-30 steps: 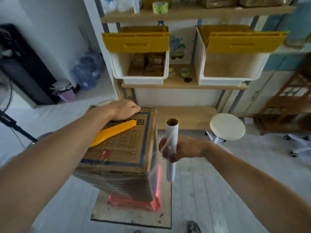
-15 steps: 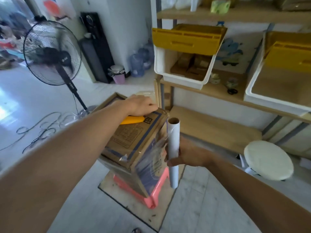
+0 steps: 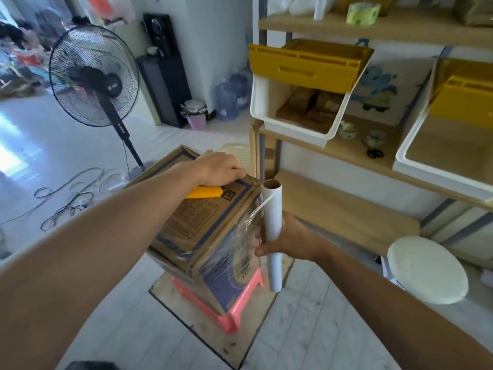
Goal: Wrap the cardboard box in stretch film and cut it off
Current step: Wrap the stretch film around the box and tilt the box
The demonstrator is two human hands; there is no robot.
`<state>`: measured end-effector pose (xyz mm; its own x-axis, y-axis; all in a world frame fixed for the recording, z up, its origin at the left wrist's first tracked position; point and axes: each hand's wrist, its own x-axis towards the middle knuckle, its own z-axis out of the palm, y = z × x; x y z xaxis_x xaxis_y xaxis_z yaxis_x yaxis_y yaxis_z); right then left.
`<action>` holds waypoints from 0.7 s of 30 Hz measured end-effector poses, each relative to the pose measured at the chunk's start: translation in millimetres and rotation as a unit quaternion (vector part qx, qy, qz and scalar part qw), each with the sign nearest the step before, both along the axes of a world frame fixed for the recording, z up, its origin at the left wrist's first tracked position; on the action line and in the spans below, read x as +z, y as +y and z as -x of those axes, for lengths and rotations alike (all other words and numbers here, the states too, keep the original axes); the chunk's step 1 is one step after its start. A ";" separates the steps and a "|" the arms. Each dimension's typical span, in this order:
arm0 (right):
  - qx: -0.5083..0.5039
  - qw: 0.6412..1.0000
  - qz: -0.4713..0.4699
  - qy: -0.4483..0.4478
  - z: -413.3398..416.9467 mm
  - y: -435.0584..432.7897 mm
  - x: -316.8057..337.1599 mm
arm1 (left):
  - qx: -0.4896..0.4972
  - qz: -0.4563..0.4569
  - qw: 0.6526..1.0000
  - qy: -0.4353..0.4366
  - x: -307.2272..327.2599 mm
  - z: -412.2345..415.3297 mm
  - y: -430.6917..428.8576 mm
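Note:
A brown cardboard box (image 3: 202, 231) with blue print stands on a pink plastic stool (image 3: 240, 303). My left hand (image 3: 216, 166) presses down on the box's top near its far edge. A yellow cutter (image 3: 205, 192) lies on the top, partly hidden under that hand. My right hand (image 3: 290, 236) grips a white roll of stretch film (image 3: 273, 206), held upright right beside the box's right corner. Clear film (image 3: 240, 252) runs from the roll onto the box's right side.
A wooden shelf unit (image 3: 346, 209) with white and yellow bins stands close behind the box. A round white stool (image 3: 426, 268) is at the right. At the left are a black standing fan (image 3: 93, 76) and loose cables (image 3: 72, 193) on the floor.
My view has swung round the box to the left, bringing the fan into sight. The roll has travelled along the box's right side with the film. My left hand stays on top.

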<state>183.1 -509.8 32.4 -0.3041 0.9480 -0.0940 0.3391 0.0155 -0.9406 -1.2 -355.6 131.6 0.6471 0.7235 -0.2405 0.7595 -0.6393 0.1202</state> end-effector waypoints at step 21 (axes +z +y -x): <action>0.212 0.975 0.055 0.022 -48.8 70.2 4.6 | 0.195 0.057 0.979 0.003 16.4 -23.7 -24.8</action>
<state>231.9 -439.5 37.0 -0.6724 0.7212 -0.1664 0.2832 0.0430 -0.9581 22.5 -380.4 148.0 0.3253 0.8833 -0.3376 0.9441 -0.2834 0.1685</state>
